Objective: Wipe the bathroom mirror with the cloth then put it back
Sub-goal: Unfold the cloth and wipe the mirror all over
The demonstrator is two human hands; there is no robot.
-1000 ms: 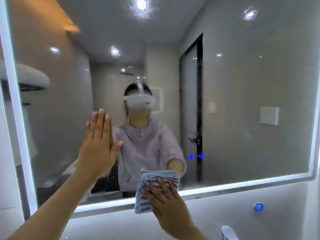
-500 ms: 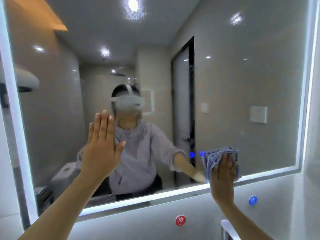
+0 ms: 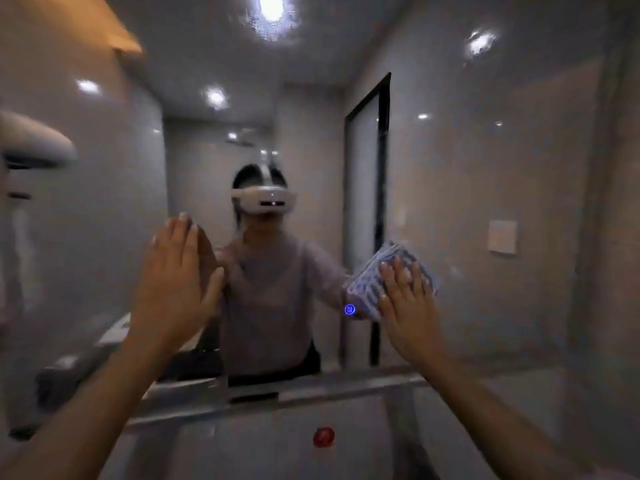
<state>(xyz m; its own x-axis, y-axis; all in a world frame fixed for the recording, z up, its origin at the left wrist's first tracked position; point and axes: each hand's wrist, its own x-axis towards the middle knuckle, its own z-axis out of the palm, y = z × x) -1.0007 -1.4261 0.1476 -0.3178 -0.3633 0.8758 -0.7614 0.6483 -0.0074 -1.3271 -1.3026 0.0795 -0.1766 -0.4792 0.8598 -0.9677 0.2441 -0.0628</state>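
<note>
Head view: the mirror (image 3: 485, 188) fills nearly the whole picture, and its lower edge runs as a dim strip across the bottom. The left hand (image 3: 175, 282) lies flat on the glass at centre left, fingers straight and close together, holding nothing. The right hand (image 3: 408, 306) presses the blue-and-white cloth (image 3: 372, 282) against the glass at centre right, palm open over it, just right of a glowing blue button (image 3: 349, 309). Wide bare glass lies right of the cloth and above it. Half a second ago the cloth sat lower, close to the bright bottom edge; it is now higher, the picture darker and blurred. A red button (image 3: 323, 437) shows below the mirror.
</note>
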